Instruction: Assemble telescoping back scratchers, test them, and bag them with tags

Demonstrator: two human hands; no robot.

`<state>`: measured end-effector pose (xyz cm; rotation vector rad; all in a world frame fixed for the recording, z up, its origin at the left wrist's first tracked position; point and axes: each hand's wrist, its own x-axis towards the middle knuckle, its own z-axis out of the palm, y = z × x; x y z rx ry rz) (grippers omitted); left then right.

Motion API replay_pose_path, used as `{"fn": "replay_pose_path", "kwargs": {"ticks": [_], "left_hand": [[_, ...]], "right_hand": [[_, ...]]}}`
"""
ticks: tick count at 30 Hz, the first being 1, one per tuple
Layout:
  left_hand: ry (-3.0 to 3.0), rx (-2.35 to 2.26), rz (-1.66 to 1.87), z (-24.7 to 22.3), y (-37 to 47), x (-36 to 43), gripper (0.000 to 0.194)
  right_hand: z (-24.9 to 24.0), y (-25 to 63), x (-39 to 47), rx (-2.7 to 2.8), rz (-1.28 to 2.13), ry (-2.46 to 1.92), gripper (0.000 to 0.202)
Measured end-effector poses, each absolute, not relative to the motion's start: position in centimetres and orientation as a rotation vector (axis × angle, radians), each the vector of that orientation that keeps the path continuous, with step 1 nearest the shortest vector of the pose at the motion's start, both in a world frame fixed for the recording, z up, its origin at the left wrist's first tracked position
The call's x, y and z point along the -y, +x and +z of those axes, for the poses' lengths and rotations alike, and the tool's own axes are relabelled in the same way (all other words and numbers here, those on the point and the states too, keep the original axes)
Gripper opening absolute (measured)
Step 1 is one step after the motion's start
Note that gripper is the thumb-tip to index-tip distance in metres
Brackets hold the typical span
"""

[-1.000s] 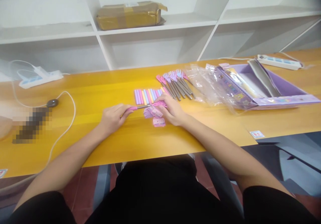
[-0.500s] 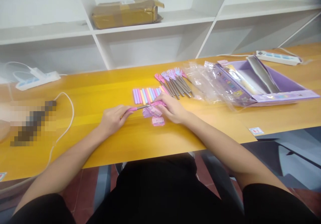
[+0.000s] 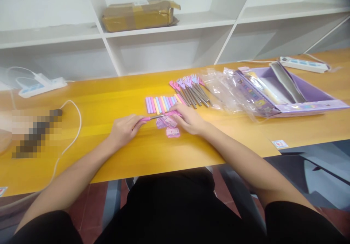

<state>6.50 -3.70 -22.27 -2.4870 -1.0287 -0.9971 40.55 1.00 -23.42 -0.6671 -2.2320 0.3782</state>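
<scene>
Between my hands, a pink back scratcher with a thin metal shaft lies nearly level. My left hand is closed around its pink handle end, and my right hand pinches the pink part at the other end. Just behind my right fingers is a row of pastel handles in purple, pink, yellow and blue. Several claw heads on metal rods lie fanned out to their right. Below the shaft sit small stacks of pink printed cards, partly covered by my right hand.
On the right stand an open purple box and clear plastic bags. Power strips with white cords rest at both sides. A blurred-out dark object lies left. Behind, white shelves hold a taped carton.
The view has shifted very slightly. Both hands keep the same hold on the back scratcher, and nothing else has visibly moved.
</scene>
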Motion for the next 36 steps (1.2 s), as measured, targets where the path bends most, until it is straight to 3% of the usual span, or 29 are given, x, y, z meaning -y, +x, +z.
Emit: {"fn": "replay_pose_path", "kwargs": {"ticks": [12,27,36], "left_hand": [[-2.538,0.940,-0.971,-22.5,6.4,3.5,0.023],[-2.486,1.039,-0.777,-21.2,5.8,2.5,0.049],[-2.429,0.985,-0.781,-20.6,5.3,1.9,0.048]], "right_hand": [[-22.8,40.6,-0.5,2.252,0.385,-0.646,0.020],[-22.3,40.7,-0.4,2.280,0.406,-0.652,0.026],[-21.9,41.0,-0.7,2.322,0.316,-0.661,0.032]]}}
